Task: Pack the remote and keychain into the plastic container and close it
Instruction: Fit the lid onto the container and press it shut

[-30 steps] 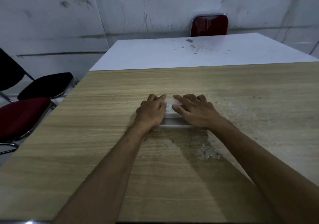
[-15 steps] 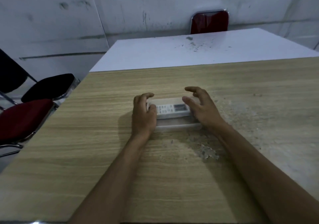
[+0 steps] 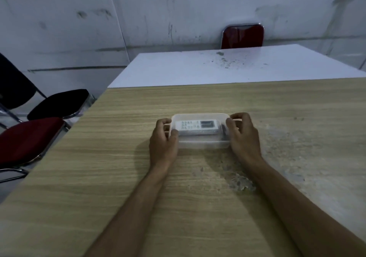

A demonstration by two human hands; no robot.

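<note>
Both hands, left hand (image 3: 163, 140) and right hand (image 3: 242, 136), grip translucent rectangular container (image 3: 202, 144).

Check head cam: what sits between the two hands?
The plastic container, lid on, with the white remote inside. Left hand and right hand grip its ends.

I see a clear, frosted-looking container (image 3: 200, 144) holding a white remote (image 3: 198, 127) with a dark screen and small dark buttons. The table (image 3: 118, 177) is tan with streaky wood grain; beyond it, a white table (image 3: 198, 68), red chairs (image 3: 243, 36) and a black seat (image 3: 59, 102).
</note>
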